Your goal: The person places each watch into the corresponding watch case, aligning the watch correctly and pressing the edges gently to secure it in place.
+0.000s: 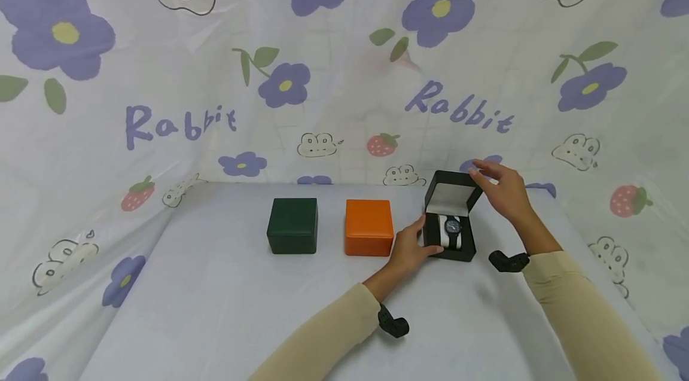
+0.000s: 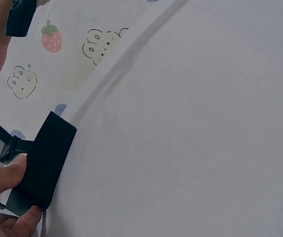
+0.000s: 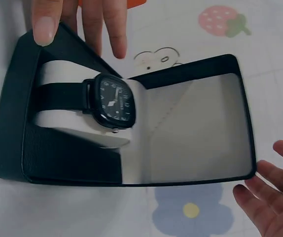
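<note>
A black watch box [image 1: 457,252] stands with its lid raised at the right of the table. Inside, a black wristwatch [image 3: 114,101] with a dark dial is wrapped round a white cushion [image 3: 57,71]. My left hand [image 1: 410,249] grips the base at its left front, the thumb [image 2: 16,170] over the front rim and the other fingers along the side. At the lid's upper right corner is my right hand [image 1: 502,189]; its fingers [image 3: 267,192] are spread and relaxed, with fingertips right at the edge of the lid [image 3: 205,131].
Left of the watch box sits an orange box [image 1: 368,228], and farther left a dark green box [image 1: 292,226], both with lids down. A white cloth backdrop [image 1: 344,112] with flowers and rabbits rises behind the white table [image 1: 215,309].
</note>
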